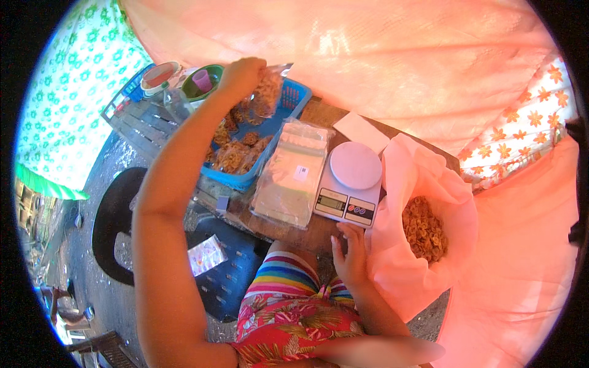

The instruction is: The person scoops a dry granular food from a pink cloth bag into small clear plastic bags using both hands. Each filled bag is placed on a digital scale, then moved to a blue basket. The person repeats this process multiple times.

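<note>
My left hand (241, 78) reaches over the far side of a blue plastic basket (299, 98), its fingers closed on the top of a clear bag of brown snack pieces (267, 93). More clear bags of brown snack pieces (232, 157) lie in the basket below. At the table's near edge, just in front of a white digital kitchen scale (356, 165), is my right hand (350, 254). Its fingers are stretched out and it holds nothing. The scale's round plate is bare. A stack of flat clear plastic bags (291, 173) lies between basket and scale.
To the right, a pink cloth-lined container (399, 184) holds loose brown snack pieces (423, 230). A white flat card or box (362, 130) lies behind the scale. At the far left stand a green bowl (215, 75) and a clear bottle (177, 104). A dark plastic chair (230, 279) is below.
</note>
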Motion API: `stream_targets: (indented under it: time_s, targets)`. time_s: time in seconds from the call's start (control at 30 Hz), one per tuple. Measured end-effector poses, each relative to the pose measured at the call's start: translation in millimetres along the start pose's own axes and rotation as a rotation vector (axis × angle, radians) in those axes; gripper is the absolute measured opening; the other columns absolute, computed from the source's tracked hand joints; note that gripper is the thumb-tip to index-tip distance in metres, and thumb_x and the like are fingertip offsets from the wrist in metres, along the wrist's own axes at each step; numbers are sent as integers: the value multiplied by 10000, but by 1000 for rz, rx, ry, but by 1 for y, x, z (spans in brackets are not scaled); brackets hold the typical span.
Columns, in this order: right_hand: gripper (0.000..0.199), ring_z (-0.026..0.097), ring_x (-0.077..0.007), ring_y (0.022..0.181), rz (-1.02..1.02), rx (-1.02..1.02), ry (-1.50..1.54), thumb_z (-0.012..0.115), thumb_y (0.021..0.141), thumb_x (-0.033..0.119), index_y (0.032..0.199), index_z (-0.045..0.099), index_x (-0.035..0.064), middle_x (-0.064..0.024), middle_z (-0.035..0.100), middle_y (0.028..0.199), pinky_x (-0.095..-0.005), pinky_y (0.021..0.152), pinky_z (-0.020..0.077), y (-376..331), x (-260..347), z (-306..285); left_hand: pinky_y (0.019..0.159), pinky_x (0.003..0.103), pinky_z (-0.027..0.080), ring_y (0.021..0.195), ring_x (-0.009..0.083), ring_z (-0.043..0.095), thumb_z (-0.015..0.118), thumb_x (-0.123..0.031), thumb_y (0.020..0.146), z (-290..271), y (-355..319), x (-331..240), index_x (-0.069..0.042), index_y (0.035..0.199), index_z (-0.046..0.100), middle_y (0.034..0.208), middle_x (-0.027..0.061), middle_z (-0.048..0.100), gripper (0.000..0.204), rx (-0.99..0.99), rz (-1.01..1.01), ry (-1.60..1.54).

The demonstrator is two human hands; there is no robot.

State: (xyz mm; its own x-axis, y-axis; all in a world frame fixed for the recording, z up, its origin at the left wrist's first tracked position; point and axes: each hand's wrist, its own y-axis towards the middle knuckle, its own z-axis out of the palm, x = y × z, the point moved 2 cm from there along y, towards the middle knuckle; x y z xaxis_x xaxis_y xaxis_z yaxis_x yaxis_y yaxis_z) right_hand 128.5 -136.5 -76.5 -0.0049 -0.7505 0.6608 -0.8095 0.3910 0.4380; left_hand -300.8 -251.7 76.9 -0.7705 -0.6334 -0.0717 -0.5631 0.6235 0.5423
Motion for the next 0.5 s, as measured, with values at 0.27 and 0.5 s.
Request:
stream_targets:
  time_s: [0.27, 0.5]
  targets:
    - [412, 595, -361, 1062, -17, 99, -6, 733, 797, -15, 1184, 608, 52, -175, 604, 1143, -425, 930, 504, -3, -3, 4, 830, 469, 550, 1006, 339, 674, 575, -155, 915, 181, 5, 48, -68, 1036, 677, 1038, 143, 682, 180, 249, -235, 182]
    - [417, 600, -350, 1060, 15, 140, 18, 745, 780, -3, 1174, 624, 67, -163, 624, 1139, -431, 928, 501, 1, -2, 4, 895, 450, 520, 1183, 281, 567, 603, -184, 897, 229, 16, 71, -90, 1075, 692, 1189, 94, 630, 220, 146, -168, 432]
